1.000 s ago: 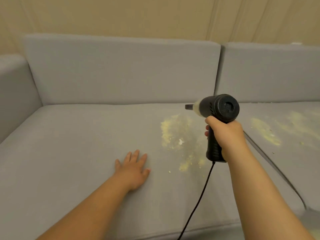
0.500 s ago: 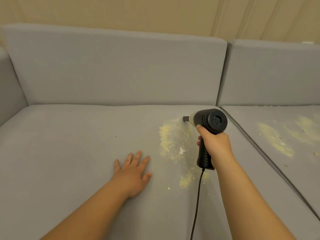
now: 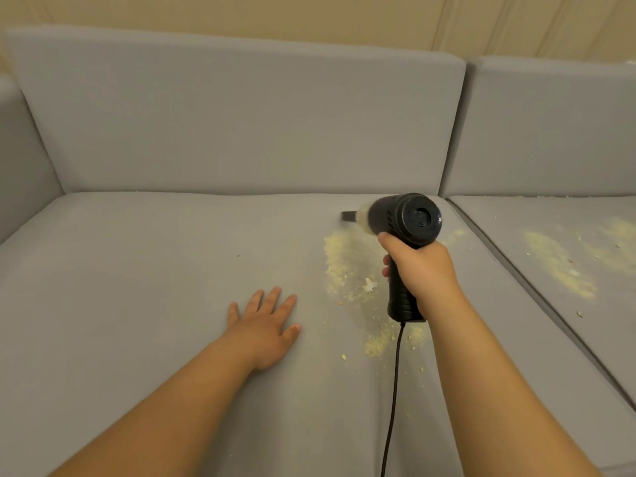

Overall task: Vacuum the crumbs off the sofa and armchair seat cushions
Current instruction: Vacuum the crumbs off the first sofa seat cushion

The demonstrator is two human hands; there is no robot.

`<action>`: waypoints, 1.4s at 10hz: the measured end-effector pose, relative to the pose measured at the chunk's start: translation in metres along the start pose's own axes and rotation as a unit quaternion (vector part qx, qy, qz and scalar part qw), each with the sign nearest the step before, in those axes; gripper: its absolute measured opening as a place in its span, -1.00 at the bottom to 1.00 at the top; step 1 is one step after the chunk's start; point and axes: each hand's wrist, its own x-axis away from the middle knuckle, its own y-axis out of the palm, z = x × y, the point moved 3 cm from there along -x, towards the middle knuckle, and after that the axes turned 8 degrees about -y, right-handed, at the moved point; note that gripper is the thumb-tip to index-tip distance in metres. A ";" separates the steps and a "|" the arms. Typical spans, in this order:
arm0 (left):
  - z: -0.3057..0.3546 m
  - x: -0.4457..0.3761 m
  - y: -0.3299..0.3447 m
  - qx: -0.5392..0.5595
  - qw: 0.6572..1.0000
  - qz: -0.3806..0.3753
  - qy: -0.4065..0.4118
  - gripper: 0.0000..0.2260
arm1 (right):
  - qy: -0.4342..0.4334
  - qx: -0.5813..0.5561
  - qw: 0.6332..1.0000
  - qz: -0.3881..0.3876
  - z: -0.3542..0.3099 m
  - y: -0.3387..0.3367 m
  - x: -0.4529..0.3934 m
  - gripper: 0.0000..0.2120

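Our right hand (image 3: 421, 270) grips the handheld vacuum (image 3: 406, 225) by its handle, nozzle just above the far end of the crumbs (image 3: 344, 266) on the seat cushion (image 3: 137, 270); our left hand (image 3: 265, 321) rests flat and relaxed on the fabric beside the patch; we risk dragging the cord (image 3: 395, 373) through the near crumbs and scattering them; a second patch (image 3: 557, 263) on the neighbouring cushion could be missed.

No text, label, brand or number can be read anywhere; the moulded mark on the handheld vacuum's (image 3: 409, 218) round rear cap is too blurred to tell.
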 end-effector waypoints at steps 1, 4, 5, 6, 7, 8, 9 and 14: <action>-0.001 -0.002 0.000 0.001 1.000 -0.007 -0.001 -0.42 | -0.012 0.033 0.998 0.050 0.005 -0.011 0.002 -0.85; 0.002 -0.002 0.000 0.001 1.000 -0.005 -0.005 -0.41 | 0.015 -0.010 1.000 -0.015 0.007 -0.007 0.007 -0.89; 0.002 -0.002 0.000 0.002 1.000 -0.001 -0.003 -0.42 | 0.019 -0.012 0.999 -0.041 0.005 -0.001 0.008 -0.89; 0.000 -0.003 0.001 0.004 1.000 -0.002 -0.003 -0.42 | 0.027 -0.023 0.997 -0.067 0.002 -0.002 0.008 -0.83; -0.001 -0.003 0.001 0.005 1.000 0.000 -0.002 -0.42 | 0.015 -0.036 0.999 -0.028 0.000 -0.009 0.009 -0.81; -0.001 -0.003 0.000 0.010 1.000 -0.003 0.000 -0.43 | -0.004 -0.012 1.000 0.026 -0.001 -0.020 0.008 -0.86; -0.001 -0.003 0.001 0.011 1.000 -0.002 0.000 -0.42 | -0.002 0.004 1.000 0.027 -0.001 -0.025 0.009 -0.87; 0.001 -0.001 0.000 0.008 1.000 -0.001 0.000 -0.43 | 0.002 0.020 0.999 -0.032 -0.006 -0.015 0.009 -0.90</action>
